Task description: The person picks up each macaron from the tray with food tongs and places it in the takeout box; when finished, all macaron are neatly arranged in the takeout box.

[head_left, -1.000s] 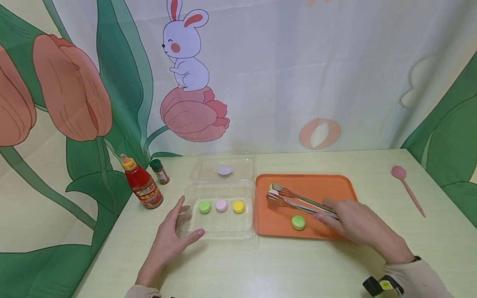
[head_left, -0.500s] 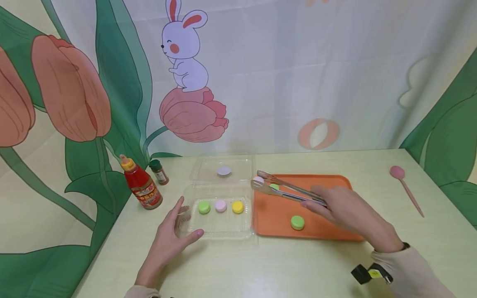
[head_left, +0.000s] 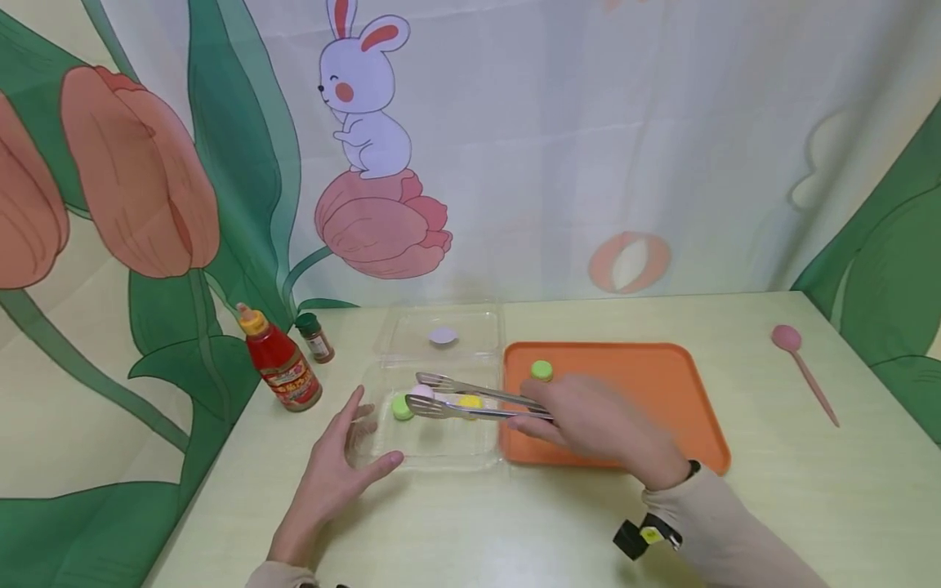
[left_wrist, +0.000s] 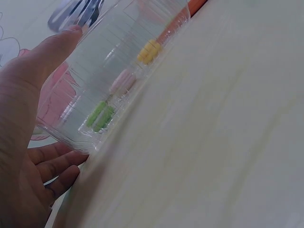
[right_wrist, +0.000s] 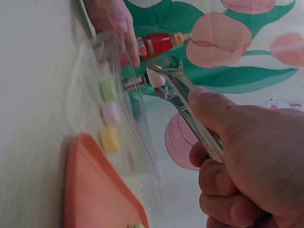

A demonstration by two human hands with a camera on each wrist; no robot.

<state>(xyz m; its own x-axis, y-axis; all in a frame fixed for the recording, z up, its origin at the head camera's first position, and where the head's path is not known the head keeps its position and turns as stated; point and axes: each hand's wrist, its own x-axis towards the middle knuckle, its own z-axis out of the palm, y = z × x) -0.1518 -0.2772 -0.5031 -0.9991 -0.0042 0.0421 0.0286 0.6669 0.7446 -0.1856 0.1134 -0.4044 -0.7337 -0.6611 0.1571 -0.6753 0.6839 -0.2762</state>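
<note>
No text is legible, even on the bottle (head_left: 285,367).

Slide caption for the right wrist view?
Right hand holds metal tongs gripping a pale pink macaron above a clear box holding three macarons.

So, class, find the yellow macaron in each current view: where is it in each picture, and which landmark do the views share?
Head: the yellow macaron is at centre across, below mid-height, partly hidden by the tongs.
Left wrist: upper middle, seen through the clear box.
Right wrist: left of centre, below mid-height, lowest of the row of three.
Shared landmark: the orange tray; the yellow macaron is the row's nearest to it.
</note>
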